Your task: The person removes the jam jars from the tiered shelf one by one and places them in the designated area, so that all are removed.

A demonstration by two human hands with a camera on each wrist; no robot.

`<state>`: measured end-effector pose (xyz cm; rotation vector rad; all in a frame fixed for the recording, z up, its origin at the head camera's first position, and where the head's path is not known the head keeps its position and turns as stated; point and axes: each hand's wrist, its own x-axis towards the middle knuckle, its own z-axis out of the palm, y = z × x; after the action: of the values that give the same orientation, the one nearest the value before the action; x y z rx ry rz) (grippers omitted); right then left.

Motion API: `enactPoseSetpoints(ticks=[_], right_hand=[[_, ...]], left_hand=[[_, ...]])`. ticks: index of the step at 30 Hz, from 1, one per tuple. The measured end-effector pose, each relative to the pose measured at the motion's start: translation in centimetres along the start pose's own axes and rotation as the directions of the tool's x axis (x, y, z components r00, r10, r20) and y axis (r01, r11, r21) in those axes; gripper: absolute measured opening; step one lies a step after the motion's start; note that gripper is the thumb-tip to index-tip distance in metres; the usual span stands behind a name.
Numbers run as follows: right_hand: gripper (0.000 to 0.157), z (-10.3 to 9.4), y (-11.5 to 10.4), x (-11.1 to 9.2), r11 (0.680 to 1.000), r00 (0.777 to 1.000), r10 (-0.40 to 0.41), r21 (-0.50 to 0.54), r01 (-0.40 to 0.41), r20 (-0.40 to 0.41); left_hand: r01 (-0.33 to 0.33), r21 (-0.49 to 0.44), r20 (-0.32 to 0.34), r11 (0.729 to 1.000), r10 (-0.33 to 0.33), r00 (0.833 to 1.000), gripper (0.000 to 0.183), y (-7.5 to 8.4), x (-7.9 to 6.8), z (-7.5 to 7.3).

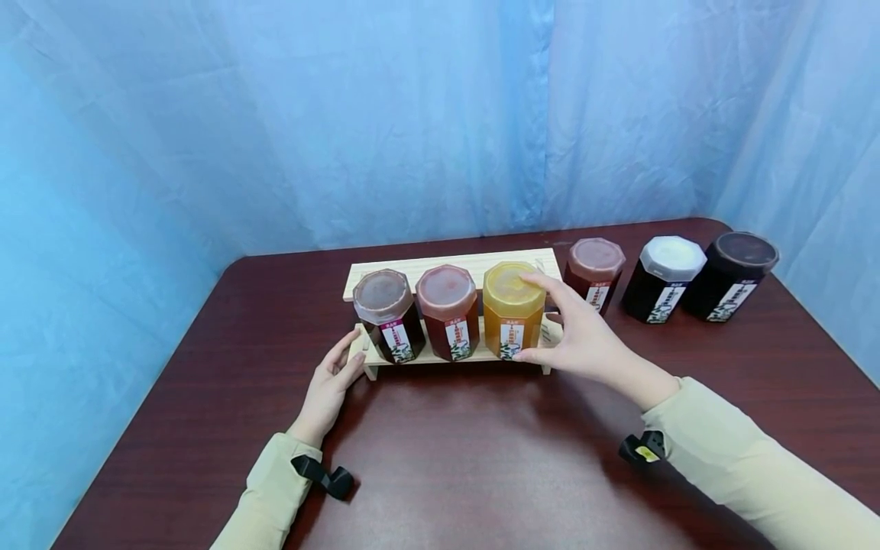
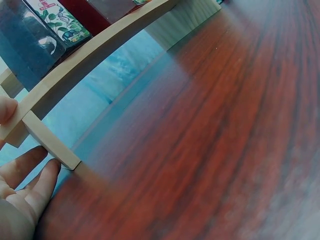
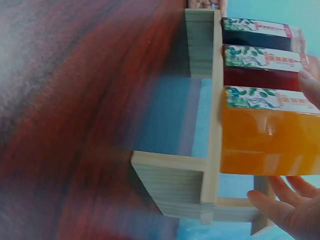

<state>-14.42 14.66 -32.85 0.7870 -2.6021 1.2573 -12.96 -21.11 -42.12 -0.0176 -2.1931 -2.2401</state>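
right hand curls round the yellow jar at the wooden rack's right end; left hand pinches the other end. risk here: a sideways drag could knock the middle red jar.

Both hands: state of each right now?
Left hand: closed, holding the wooden rack by its left end.
Right hand: closed round the yellow jar.

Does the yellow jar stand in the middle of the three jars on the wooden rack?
No, the red jar is in the middle, and the yellow jar stands at its right.
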Motion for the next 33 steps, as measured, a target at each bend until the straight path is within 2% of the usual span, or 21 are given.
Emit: enactPoseSetpoints(ticks=[8, 16, 22, 33], right_hand=[[0.094, 1.3, 0.1, -0.3, 0.998, 0.996, 0.013, 0.056, -0.008, -0.088], [0.094, 2.2, 0.3, -0.3, 0.998, 0.988, 0.024, 0.062, -0.014, -0.150], [0.095, 2.7, 0.2, -0.3, 1.000, 0.976, 0.017, 0.007, -0.016, -0.217], [0.095, 3.2, 0.1, -0.3, 0.999, 0.966, 0.034, 0.034, -0.026, -0.257]], left_hand=[[0.009, 0.015, -0.002, 1.000, -0.009, 1.000, 0.049, -0.1, 0.0, -0.1], [0.006, 0.017, -0.007, 1.000, -0.006, 1.000, 0.049, -0.1, 0.0, 0.0], [0.002, -0.012, 0.000, 1.000, -0.002, 1.000, 0.050, -0.2, 0.0, 0.0], [-0.011, -0.024, 0.000, 1.000, 0.011, 1.000, 0.050, -0.2, -0.1, -0.1]])
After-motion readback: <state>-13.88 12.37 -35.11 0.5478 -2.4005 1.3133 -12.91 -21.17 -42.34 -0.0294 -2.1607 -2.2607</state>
